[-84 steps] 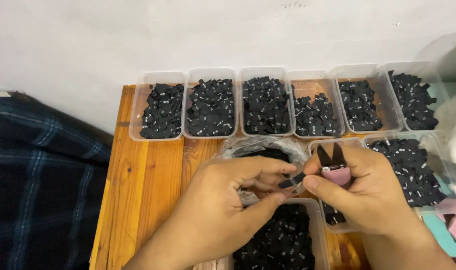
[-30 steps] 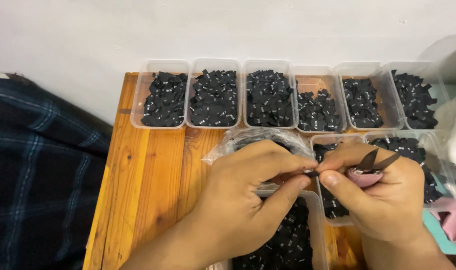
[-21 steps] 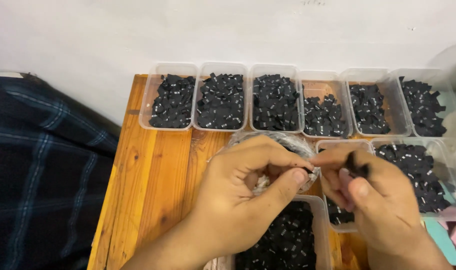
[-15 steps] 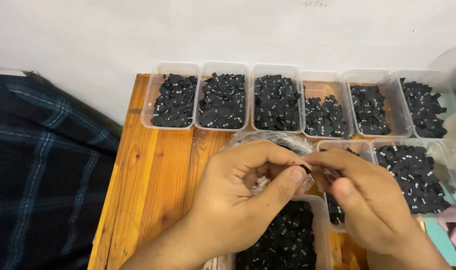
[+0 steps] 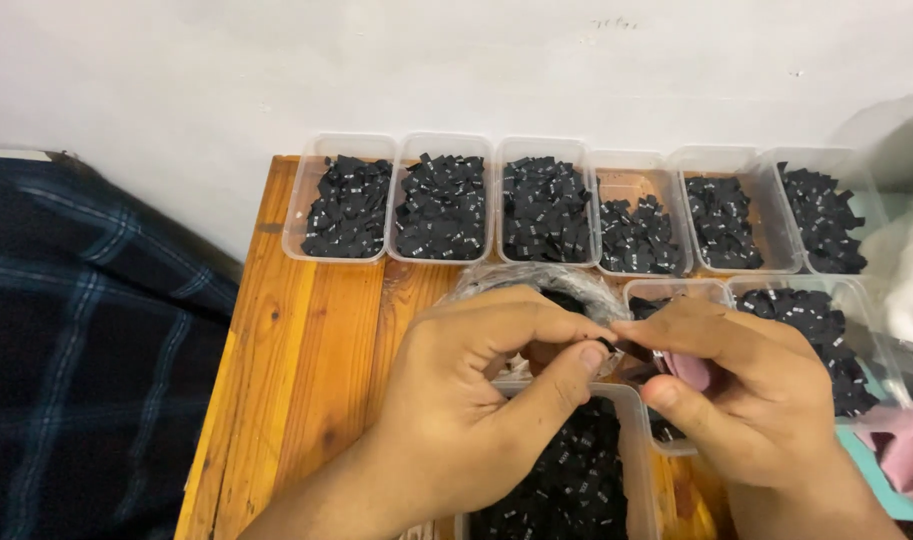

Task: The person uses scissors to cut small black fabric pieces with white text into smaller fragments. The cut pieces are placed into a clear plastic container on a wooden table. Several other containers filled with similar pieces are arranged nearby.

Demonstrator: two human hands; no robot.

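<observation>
Left hand: pinching a small black tag at fingertips.
Right hand: gripping a pink tool, probably snips.
Tag handling: appearing light, limp; edge-pinching is suiting it.

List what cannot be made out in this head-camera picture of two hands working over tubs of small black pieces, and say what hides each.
- Small black piece pinched between left hand and right hand: covered by the fingers.
- Pink-handled tool in the right hand: mostly hidden by the palm.
- Marks on the black pieces: too small.
- Near tub: cut off by the bottom edge.
- Pink object: cut off at the right edge.
</observation>
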